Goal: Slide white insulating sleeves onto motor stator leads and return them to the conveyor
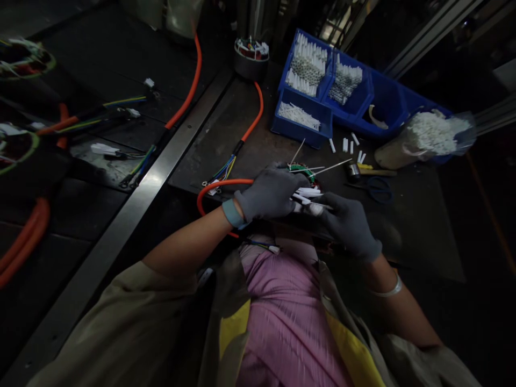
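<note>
A motor stator (pixel 303 171) with a green rim, red windings and loose white cords sits at the bench's front edge, partly covered by my hands. White insulating sleeves (pixel 308 192) stick out at its near side. My left hand (pixel 271 192), in a grey glove, is closed over the stator's left side, fingertips by the sleeves. My right hand (pixel 347 223), also gloved, has its thumb and fingers pinched at a thin white cord beside the sleeves; the exact grip is partly hidden. An orange cable (pixel 200 201) loops out to the left of the stator.
Blue bins (pixel 350 115) of white sleeves and a small blue box (pixel 301 131) stand at the back. On the right lie scissors (pixel 379 190), a hammer (pixel 374 172) and a bag of white pieces (pixel 431 134). Another stator (pixel 250 62) stands behind; a metal rail (pixel 161 161) runs along the left.
</note>
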A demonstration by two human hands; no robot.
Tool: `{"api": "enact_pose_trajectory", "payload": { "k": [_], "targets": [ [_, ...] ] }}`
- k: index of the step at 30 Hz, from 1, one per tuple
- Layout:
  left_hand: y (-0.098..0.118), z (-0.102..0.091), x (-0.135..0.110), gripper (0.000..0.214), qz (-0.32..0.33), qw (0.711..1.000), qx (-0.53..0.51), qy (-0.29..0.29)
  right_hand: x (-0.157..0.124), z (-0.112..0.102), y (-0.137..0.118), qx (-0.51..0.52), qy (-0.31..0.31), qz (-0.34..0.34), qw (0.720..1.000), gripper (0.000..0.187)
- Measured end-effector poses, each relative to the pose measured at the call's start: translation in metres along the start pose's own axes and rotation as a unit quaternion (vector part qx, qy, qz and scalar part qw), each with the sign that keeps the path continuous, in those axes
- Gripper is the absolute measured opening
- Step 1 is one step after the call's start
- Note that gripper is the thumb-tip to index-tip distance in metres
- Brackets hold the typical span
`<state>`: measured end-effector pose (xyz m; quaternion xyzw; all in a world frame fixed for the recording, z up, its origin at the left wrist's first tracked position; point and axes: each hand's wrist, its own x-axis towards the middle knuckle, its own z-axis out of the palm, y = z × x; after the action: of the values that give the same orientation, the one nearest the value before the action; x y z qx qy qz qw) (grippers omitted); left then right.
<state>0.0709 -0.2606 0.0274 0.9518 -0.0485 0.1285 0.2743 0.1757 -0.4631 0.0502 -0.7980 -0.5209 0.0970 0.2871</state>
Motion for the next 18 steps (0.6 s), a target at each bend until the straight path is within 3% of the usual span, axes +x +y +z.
{"api": "enact_pose_trajectory", "payload": {
  "k": [3,5,9,12,15,18],
  "targets": [
    [-0.003,0.0,0.001,0.039,0.004,1.0,-0.005,-0.008,-0.005,-0.001,0.002,-0.045,0.013,-0.066,0.997,0.025],
    [-0.006,0.0,0.001,0.04,0.009,1.0,-0.006,-0.011,-0.005,-0.004,0.004,-0.141,0.02,-0.129,0.981,0.024],
    [-0.009,-0.001,0.0,0.041,0.026,0.999,-0.019,-0.004,0.002,-0.014,0.003,-0.363,0.007,-0.244,0.899,0.022],
    [-0.01,-0.004,-0.001,0.041,0.033,0.999,-0.03,-0.006,0.008,-0.021,0.0,-0.407,-0.009,-0.321,0.855,0.019],
    [-0.009,-0.008,-0.003,0.043,0.025,0.999,-0.031,-0.012,0.007,-0.019,-0.007,-0.409,-0.01,-0.305,0.86,0.02],
    [-0.008,-0.01,-0.004,0.04,0.029,0.999,-0.029,-0.016,-0.001,-0.004,-0.014,-0.381,0.013,-0.191,0.905,0.025]
  ]
}}
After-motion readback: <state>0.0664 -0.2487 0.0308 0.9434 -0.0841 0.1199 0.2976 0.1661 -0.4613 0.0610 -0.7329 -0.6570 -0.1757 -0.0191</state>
